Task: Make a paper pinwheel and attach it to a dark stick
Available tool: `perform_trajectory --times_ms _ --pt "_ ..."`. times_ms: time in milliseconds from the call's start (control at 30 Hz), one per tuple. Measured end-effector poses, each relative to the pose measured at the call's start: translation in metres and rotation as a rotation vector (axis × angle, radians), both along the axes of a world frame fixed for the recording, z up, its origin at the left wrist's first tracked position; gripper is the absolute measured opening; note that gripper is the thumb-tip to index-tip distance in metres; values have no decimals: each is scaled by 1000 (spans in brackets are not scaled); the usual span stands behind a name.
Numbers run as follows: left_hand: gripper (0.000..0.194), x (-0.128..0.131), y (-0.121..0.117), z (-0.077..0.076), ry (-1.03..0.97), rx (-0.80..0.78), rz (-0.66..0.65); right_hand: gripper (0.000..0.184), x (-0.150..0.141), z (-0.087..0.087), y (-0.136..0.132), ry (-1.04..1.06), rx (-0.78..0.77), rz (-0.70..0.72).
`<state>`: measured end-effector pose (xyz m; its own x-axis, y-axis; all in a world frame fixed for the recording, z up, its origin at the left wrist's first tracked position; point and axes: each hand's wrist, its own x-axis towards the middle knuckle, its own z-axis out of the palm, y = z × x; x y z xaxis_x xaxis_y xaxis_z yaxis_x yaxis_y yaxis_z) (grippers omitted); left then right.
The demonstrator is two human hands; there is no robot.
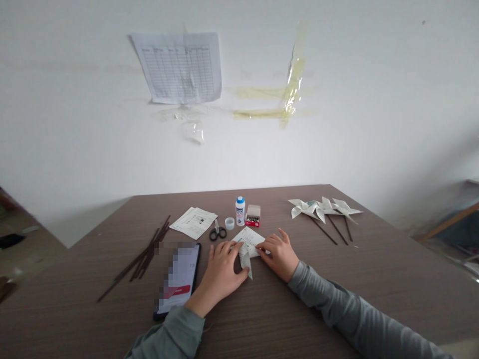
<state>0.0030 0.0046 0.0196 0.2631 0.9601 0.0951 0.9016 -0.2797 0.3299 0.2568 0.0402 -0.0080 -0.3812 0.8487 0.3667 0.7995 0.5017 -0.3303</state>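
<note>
A printed paper square (247,238) lies on the table before me, with one cut or folded flap (246,262) pointing towards me. My left hand (224,267) holds its left side, fingertips on the sheet and thumb against the flap. At the right edge, my right hand (279,254) pinches the same sheet between thumb and fingers. Just beyond stand a white glue bottle (240,212) with a blue cap, a small red box (253,217) of small pieces I cannot make out, and a small clear cup (229,223). Black-handled scissors (217,232) lie beside the cup.
Several paper pinwheels (324,207) on dark sticks lie at the back right. A stack of printed sheets (192,223) is at the back left. Several loose dark sticks (144,257) and a phone (177,281) lie left of my hands. The wall (254,159) rises behind the table (337,279).
</note>
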Motion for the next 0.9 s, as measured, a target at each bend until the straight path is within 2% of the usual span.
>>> perform_trajectory --times_ms 167,467,733,900 --pt "72 0 2 -1 13 23 -43 27 -1 -1 -1 -7 21 12" --pt "61 5 -1 5 -19 24 -44 25 -3 7 -5 -15 -16 -10" --pt "60 11 -5 17 19 -27 -23 23 0 -5 1 -7 30 26" --pt "59 13 -6 17 26 -12 -18 21 -3 -1 -2 -15 18 32"
